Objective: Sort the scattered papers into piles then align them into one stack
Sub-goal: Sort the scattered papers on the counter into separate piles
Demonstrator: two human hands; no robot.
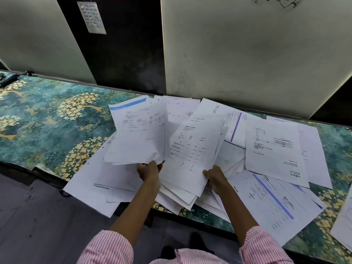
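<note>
My left hand [149, 171] pinches one fan of papers [137, 138] by its lower edge; my right hand [214, 177] grips another sheaf [192, 155] beside it; light, floppy, slippery sheets.

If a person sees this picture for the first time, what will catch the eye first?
First, the two hands in the middle: the left hand and the right hand each lift a fan of papers above the table. Next, loose sheets lie scattered and overlapping to the right, some hanging over the near edge. The green tablecloth with golden trees stands out on the left.
</note>
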